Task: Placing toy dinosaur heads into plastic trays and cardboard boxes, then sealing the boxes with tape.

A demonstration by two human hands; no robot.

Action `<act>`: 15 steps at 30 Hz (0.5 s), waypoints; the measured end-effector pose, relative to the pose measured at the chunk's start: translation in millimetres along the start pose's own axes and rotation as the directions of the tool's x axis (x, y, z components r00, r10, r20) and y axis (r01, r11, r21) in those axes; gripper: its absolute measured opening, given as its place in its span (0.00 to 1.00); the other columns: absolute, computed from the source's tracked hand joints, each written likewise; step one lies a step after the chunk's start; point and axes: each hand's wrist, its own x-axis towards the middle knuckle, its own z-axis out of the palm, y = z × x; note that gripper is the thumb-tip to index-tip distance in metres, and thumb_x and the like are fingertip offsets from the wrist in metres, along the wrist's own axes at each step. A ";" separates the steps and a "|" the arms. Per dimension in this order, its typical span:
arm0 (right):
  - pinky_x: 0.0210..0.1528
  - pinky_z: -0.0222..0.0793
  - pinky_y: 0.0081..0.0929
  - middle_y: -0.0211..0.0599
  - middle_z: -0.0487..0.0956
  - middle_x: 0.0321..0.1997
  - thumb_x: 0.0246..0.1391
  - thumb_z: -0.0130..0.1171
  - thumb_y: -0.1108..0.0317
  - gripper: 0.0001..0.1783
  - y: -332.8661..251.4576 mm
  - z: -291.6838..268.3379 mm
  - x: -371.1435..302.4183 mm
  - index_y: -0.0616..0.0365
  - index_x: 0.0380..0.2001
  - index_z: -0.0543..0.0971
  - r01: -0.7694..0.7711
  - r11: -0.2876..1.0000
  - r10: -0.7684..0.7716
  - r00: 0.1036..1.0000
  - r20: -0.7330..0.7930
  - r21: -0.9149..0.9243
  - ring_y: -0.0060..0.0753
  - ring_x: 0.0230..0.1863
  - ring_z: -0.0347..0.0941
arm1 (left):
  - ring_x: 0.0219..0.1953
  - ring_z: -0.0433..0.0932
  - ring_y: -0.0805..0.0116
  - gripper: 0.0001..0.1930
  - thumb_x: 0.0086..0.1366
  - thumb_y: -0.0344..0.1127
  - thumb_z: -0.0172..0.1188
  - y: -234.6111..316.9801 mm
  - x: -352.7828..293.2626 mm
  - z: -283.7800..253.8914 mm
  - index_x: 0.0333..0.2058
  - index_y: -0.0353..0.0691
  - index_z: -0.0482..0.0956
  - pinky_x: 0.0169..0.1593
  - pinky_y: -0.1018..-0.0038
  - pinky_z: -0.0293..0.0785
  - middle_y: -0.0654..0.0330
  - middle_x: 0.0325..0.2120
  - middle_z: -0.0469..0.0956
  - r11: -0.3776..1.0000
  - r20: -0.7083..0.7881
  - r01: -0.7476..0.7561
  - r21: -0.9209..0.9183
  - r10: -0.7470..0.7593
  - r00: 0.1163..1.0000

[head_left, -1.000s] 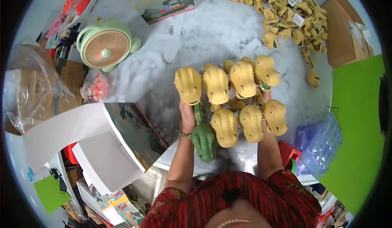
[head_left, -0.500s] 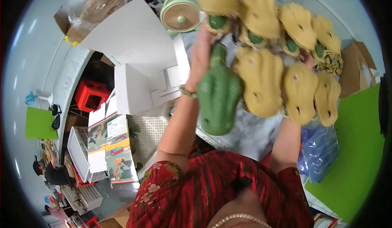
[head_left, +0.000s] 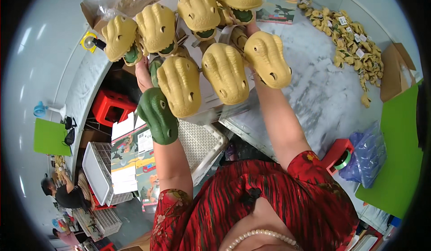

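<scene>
Between my two hands I carry a bunch of toy dinosaur heads in two rows: several yellow dinosaur heads [head_left: 224,73] and one green dinosaur head [head_left: 158,116] hanging at the left. My left hand [head_left: 142,75] grips the bunch at its left end, mostly covered by the heads. At the right end, my right hand [head_left: 252,28] is closed behind the yellow heads, its fingers largely hidden. Beneath the bunch is a pale open carton [head_left: 208,104], seen only in part between the heads.
Small yellow tagged pieces [head_left: 354,37] lie heaped at the table's far right, beside a brown carton [head_left: 397,69]. A red tape dispenser [head_left: 334,154] and blue plastic bag [head_left: 368,154] are nearer. Printed boxes [head_left: 128,156] and a red stool [head_left: 112,108] stand left; co-workers are beyond.
Both hands have swung the bunch of dinosaur heads leftward, from over the table to over the pale carton. The heap of yellow pieces and the tape dispenser have come into view.
</scene>
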 end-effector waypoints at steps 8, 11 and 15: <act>0.21 0.63 0.19 0.33 0.71 0.19 0.50 0.40 0.45 0.25 82.2 -58.3 63.6 0.56 0.33 0.72 -0.187 0.959 0.240 0.935 -0.260 0.211 0.23 0.19 0.67 | 0.30 0.70 0.69 0.15 0.51 0.21 0.47 -26.7 -1.0 -1.4 0.40 0.33 0.67 0.33 0.75 0.66 0.57 0.29 0.71 0.819 0.109 -0.405 0.406 0.397 0.912; 0.19 0.62 0.19 0.31 0.71 0.18 0.50 0.39 0.44 0.25 84.7 -59.7 58.5 0.55 0.32 0.72 -0.180 0.984 0.179 0.957 -0.228 0.017 0.22 0.18 0.66 | 0.37 0.69 0.64 0.16 0.52 0.23 0.45 -63.9 -5.9 -29.4 0.43 0.31 0.65 0.42 0.71 0.64 0.53 0.36 0.70 0.763 0.096 -0.429 0.484 0.440 0.893; 0.26 0.62 0.20 0.32 0.70 0.27 0.49 0.42 0.54 0.18 63.7 -39.0 34.3 0.57 0.34 0.70 -0.166 0.986 0.156 0.966 -0.206 -0.032 0.24 0.25 0.65 | 0.42 0.67 0.65 0.18 0.54 0.24 0.46 -44.3 -16.6 -14.2 0.45 0.28 0.62 0.46 0.73 0.62 0.50 0.44 0.65 0.778 0.147 -0.488 0.395 0.471 0.870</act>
